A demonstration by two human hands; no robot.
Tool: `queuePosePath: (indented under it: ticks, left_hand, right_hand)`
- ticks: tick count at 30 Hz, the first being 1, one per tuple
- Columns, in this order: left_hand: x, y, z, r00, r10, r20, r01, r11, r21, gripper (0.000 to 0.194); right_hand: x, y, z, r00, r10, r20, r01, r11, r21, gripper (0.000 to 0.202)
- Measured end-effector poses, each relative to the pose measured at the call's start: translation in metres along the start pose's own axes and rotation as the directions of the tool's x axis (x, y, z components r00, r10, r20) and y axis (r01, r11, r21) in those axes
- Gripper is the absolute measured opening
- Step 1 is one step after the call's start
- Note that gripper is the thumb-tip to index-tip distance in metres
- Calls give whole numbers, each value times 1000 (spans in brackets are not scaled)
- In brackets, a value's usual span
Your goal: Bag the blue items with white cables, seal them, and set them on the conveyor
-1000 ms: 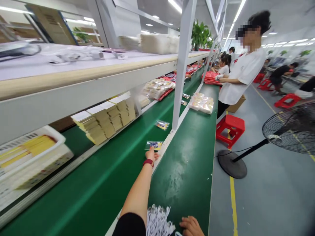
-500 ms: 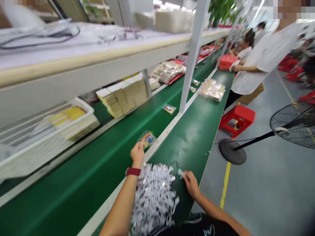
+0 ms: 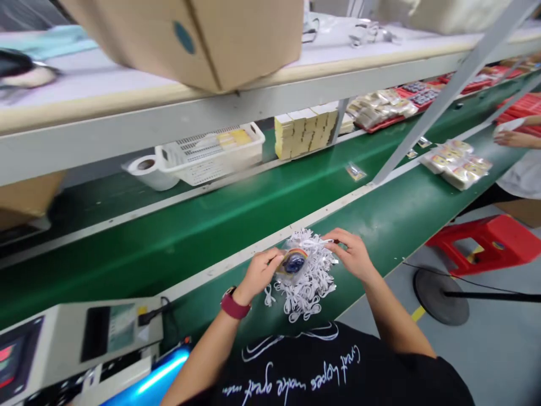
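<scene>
The clear plastic packet with a dark blue rounded item and a red-and-yellow arc point(image 3: 292, 263) is over the left part of the pile of white looped cables point(image 3: 310, 296); whether it touches the pile cannot be told. The left hand point(image 3: 260, 274) holds the packet at its left edge, thumb and forefinger clamped on the film. The right hand point(image 3: 350, 254) is at the pile's upper right edge, thumb and forefinger pinched together on a white cable strand point(image 3: 326, 242) — whether that strand is free of the other cables is not clear. The step in hand appears to be bringing one cable and one packet together. The next move probably calls for a steady left grip and a light right-hand draw, so that a single cable separates without dragging its neighbours; tangled loops are the likely fault. The pile rests on the green work surface point(image 3: 380, 225), bounded on its far side by a narrow white rail point(image 3: 236, 261). Beyond the rail runs a green belt point(image 3: 270, 197), on which another small clear packet point(image 3: 355, 172) lies near the grey-white upright post point(image 3: 426, 135). Farther out — across the belt — stand a white perforated plastic basket point(image 3: 211, 167) and a block of stacked yellow-edged cards point(image 3: 304, 135).
</scene>
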State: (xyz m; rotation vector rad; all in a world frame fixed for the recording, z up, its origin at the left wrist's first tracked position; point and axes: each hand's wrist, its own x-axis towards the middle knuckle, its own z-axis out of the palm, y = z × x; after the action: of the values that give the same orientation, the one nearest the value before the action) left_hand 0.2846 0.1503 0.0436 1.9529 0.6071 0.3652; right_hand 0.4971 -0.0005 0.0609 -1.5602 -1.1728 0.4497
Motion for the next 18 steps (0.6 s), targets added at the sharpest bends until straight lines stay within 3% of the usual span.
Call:
queuePosePath:
  ticks: [3, 7, 9, 14, 16, 18]
  left_hand:
    - [-24, 9, -14, 999, 30, 17, -30, 999, 24, 38]
    - [-52, 19, -25, 998, 63, 26, -64, 996, 62, 39]
    - [-63, 21, -28, 999, 53, 11, -54, 997, 60, 39]
    - [-84, 20, -36, 1000, 0, -28, -4, 994, -109, 37]
    - [-93, 18, -37, 1000, -15, -25, 10, 985, -170, 35]
    - [-103, 15, -35, 998, -53, -32, 45, 976, -213, 35]
  right_hand:
    - [11, -27, 11, 967, -135, 218, 153, 986, -65, 20]
    - [17, -54, 37, 852, -266, 451, 342, 935, -95, 23]
    - [15, -67, 53, 831, -306, 465, 404, 906, -127, 21]
    - [3, -82, 88, 899, -328, 289, 375, 918, -127, 14]
    - [-3, -82, 98, 887, -343, 309, 386, 919, -87, 15]
    - [-11, -79, 106, 844, -356, 401, 416, 907, -71, 17]
